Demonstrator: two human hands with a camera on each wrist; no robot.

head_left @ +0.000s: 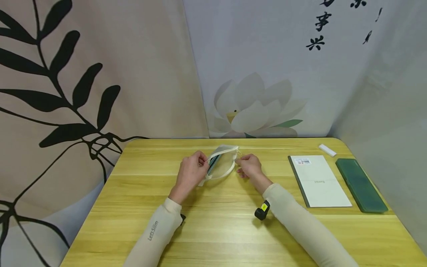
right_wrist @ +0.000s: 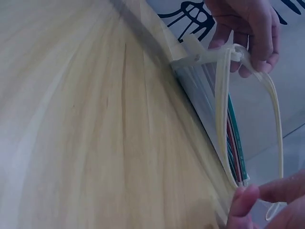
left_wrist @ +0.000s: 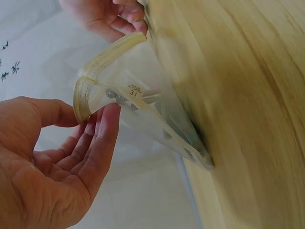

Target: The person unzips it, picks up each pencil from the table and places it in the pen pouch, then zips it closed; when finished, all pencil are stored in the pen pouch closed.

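A clear zip pouch (head_left: 224,175) with a cream zipper edge stands with its mouth spread open above the wooden table. My left hand (head_left: 193,170) pinches the zipper edge at one side, as the left wrist view also shows. At the opposite end my right hand (head_left: 249,167) pinches the rim between thumb and finger, near the zipper pull. Inside lie slim green and red pencils (right_wrist: 233,143). Through the plastic in the left wrist view a grey metal piece (left_wrist: 114,94) shows, its kind unclear. The number 31 is printed on the pouch.
To the right on the table (head_left: 213,230) lies a white-covered notebook (head_left: 320,181) with a dark spine. Beside it rests a dark green case (head_left: 361,185). A small white block (head_left: 327,150) sits behind them. Printed curtains hang past the table's far edge.
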